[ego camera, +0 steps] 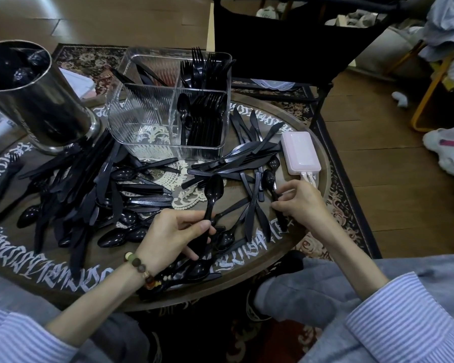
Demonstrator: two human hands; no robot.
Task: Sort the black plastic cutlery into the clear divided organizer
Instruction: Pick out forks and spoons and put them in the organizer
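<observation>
Item: organizer (168,106), clear, divided, far centre of the worktop (249,260). We count forks (202,66) upright in its far right cell, spoons and more cutlery in the near right cell, a few knives far left; the near left cell looks empty.

Item: loose cutlery, black, heaped left (89,184) and fanned right (249,163), knives and spoons overlapping.

Item: left hand (168,237), fingers curled round the handle of a spoon (212,197), bowl raised; more spoons appear bunched beneath the palm.

Item: right hand (299,203), fingers pinching the handle of a second spoon (270,182), near right, just beside a pink power bank (300,154).

Risks, as we judge them: the second spoon lies across crossed knives, so lifting may drag neighbours off the near rim; the bunch in our left hand may slip; same-coloured pieces invite a wrong cell.
</observation>
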